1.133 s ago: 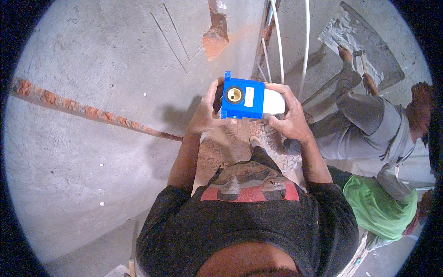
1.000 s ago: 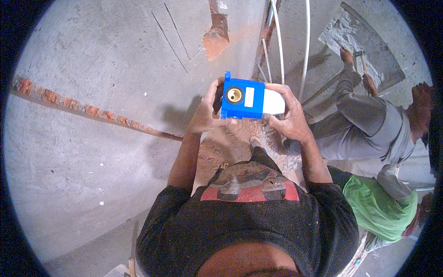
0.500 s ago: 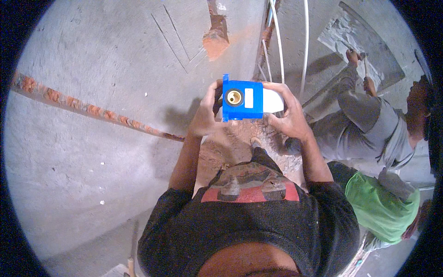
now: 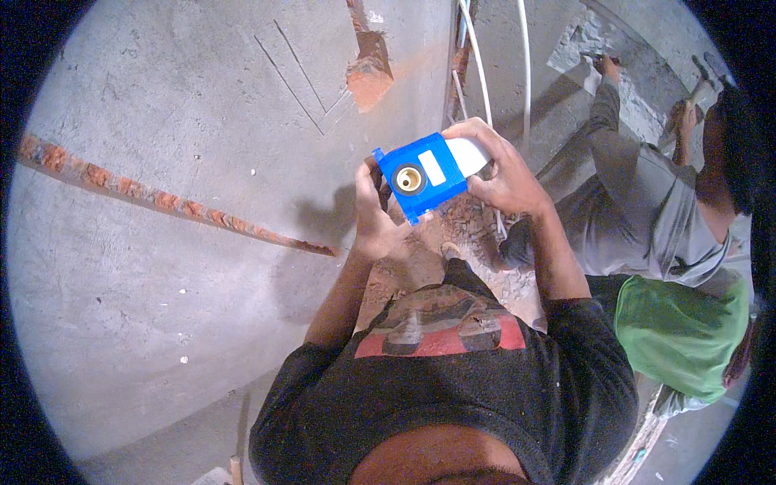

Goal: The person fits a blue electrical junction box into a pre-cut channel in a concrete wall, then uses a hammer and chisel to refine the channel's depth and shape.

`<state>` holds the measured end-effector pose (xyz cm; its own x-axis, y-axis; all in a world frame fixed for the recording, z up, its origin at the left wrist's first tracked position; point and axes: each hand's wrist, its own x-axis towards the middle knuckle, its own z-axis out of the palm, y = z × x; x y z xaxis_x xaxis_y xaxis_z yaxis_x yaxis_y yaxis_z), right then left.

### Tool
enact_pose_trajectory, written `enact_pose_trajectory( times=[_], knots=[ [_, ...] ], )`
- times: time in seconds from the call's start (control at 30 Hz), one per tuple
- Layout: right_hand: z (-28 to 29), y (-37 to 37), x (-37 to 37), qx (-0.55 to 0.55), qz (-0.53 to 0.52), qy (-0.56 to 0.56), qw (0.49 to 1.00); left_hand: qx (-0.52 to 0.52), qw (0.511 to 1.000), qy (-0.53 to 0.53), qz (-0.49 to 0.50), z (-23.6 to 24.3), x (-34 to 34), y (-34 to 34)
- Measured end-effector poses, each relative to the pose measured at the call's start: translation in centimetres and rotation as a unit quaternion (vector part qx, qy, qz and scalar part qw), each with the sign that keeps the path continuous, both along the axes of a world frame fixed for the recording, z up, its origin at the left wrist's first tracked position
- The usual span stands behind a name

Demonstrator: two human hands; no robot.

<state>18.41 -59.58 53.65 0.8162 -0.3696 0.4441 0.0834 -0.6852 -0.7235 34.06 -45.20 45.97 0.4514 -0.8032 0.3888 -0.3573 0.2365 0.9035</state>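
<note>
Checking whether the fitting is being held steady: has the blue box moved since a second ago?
Yes. The blue box has tilted, its left end dipping, and sits slightly nearer the broken brick patch on the wall, held in both hands.

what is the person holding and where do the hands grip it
A blue box-shaped fitting with a brass-ringed hole. The left hand grips its left edge; the right hand wraps its right end, where a white part sticks out.

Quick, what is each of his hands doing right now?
Left hand: closed on the blue box, gripping its left side.
Right hand: closed on the same box, at its white end.
</note>
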Motion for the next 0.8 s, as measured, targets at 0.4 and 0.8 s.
enact_pose_trajectory(
  times=[0.4,0.8],
  knots=[
    [-0.3,-0.5,0.0,-0.044,0.014,0.009,0.999,-0.027,0.999,-0.004,-0.018,-1.5,-0.2,0.4],
    [-1.6,-1.5,-0.1,0.002,0.015,0.081,0.997,0.018,0.998,0.014,-0.064,-1.4,2.1,-0.2]
  ],
)
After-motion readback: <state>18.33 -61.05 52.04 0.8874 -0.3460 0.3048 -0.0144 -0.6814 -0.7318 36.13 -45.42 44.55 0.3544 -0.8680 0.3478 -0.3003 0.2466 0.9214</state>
